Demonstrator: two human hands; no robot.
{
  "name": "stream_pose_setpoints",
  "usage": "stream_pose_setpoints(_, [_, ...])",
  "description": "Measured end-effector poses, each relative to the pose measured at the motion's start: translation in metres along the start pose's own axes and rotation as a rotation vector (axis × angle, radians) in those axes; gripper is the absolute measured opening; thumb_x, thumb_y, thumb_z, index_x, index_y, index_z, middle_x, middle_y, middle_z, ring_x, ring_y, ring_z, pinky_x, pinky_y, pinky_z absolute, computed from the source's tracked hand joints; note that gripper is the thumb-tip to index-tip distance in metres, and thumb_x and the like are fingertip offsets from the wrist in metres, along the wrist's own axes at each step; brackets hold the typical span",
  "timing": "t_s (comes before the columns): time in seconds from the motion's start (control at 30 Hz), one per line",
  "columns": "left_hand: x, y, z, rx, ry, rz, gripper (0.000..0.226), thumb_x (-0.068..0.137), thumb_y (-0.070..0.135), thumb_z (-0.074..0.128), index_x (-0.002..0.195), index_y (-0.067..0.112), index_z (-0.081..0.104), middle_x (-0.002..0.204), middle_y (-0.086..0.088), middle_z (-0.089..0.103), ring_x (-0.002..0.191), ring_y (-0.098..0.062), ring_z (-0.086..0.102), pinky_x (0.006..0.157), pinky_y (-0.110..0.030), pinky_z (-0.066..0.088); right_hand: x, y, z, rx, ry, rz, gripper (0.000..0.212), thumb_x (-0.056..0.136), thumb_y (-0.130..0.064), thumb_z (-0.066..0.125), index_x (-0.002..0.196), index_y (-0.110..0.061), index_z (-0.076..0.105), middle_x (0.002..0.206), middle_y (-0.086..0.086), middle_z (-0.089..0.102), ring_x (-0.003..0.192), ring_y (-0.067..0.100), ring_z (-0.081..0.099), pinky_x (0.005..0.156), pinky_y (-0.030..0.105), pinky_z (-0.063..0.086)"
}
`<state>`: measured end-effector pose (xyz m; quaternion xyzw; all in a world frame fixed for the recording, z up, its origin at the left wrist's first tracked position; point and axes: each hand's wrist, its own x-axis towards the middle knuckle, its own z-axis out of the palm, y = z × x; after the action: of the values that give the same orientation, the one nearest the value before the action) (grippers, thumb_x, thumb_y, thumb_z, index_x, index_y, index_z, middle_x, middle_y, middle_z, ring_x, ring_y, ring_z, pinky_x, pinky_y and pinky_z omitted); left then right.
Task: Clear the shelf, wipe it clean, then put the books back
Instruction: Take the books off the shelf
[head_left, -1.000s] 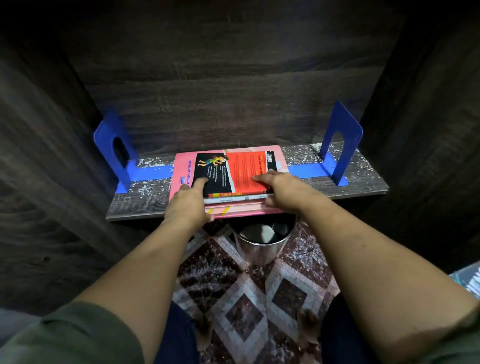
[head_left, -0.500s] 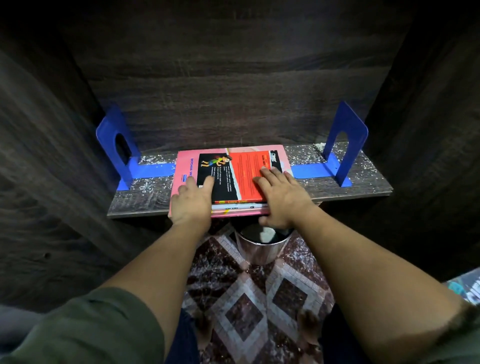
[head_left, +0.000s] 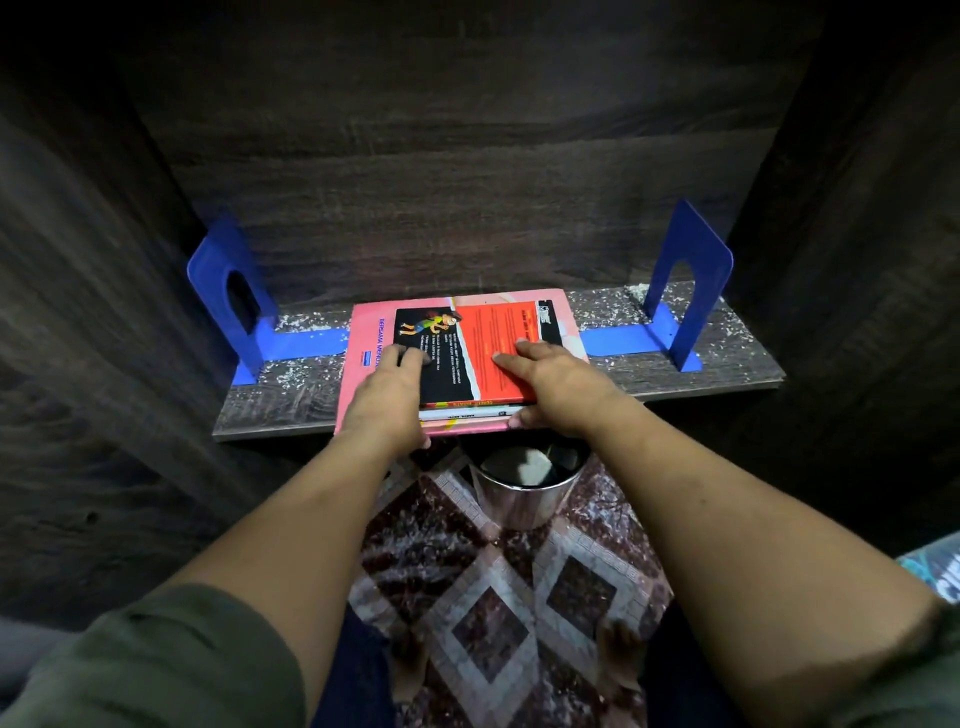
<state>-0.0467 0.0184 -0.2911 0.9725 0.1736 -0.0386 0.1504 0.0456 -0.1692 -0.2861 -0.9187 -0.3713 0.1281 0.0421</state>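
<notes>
A stack of books (head_left: 498, 338) lies flat in the middle of the dark wooden shelf (head_left: 291, 400). A red and black book is on top and a larger pink book (head_left: 363, 358) is at the bottom. My left hand (head_left: 387, 405) holds the stack's near left part, fingers on the top cover, thumb at the front edge. My right hand (head_left: 556, 384) holds the near right part the same way. White dust specks (head_left: 602, 306) cover the shelf board on both sides of the stack.
Two blue metal bookends stand on the shelf, a left bookend (head_left: 218, 280) and a right bookend (head_left: 696, 270). A shiny metal bin (head_left: 524, 493) stands on the patterned tile floor (head_left: 493, 597) just below the shelf's front edge. Dark cabinet walls close in on both sides.
Both hands have slid a little further onto the top cover and lie flatter. The stack still lies on the shelf between the bookends.
</notes>
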Motion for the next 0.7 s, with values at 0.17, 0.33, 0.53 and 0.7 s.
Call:
stream_pose_setpoints(0.17, [0.0, -0.002, -0.003, -0.09, 0.014, -0.001, 0.102, 0.057, 0.021, 0.093, 0.142, 0.025, 0.036, 0.143, 0.004, 0.03, 0.124, -0.025, 0.047, 0.107, -0.036, 0.04, -0.005, -0.003, -0.005, -0.089, 0.063, -0.024, 0.059, 0.1, -0.04, 0.045, 0.152, -0.022, 0.025, 0.152, 0.011, 0.035, 0.135, 0.032, 0.035, 0.108, 0.04, 0.036])
stream_pose_setpoints(0.33, [0.006, 0.0, -0.007, -0.068, 0.174, 0.028, 0.06, 0.077, 0.026, 0.08, 0.13, 0.024, 0.051, 0.126, -0.006, 0.05, 0.112, -0.032, 0.056, 0.096, -0.04, 0.046, -0.013, -0.008, -0.011, -0.177, 0.187, -0.007, 0.048, 0.099, -0.041, 0.04, 0.141, -0.017, 0.039, 0.13, 0.009, 0.057, 0.12, 0.029, 0.049, 0.089, 0.041, 0.048])
stream_pose_setpoints(0.53, [0.005, 0.012, -0.042, 0.113, 0.081, 0.027, 0.044, 0.088, 0.028, 0.069, 0.129, 0.023, 0.054, 0.119, -0.009, 0.062, 0.108, -0.031, 0.058, 0.086, -0.032, 0.044, -0.013, -0.02, -0.03, -0.369, 0.326, 0.073, 0.055, 0.079, -0.054, 0.059, 0.125, -0.023, 0.054, 0.114, 0.002, 0.064, 0.113, 0.026, 0.055, 0.113, 0.06, 0.009])
stream_pose_setpoints(0.7, [-0.012, 0.033, -0.061, 0.506, -0.02, -0.167, 0.045, 0.082, 0.033, 0.069, 0.123, 0.027, 0.053, 0.129, -0.005, 0.056, 0.129, -0.033, 0.041, 0.106, -0.065, 0.026, -0.013, -0.04, -0.038, -0.326, 0.379, -0.005, 0.026, 0.09, -0.028, 0.057, 0.116, -0.024, 0.055, 0.114, -0.001, 0.064, 0.104, 0.025, 0.061, 0.073, 0.032, 0.034])
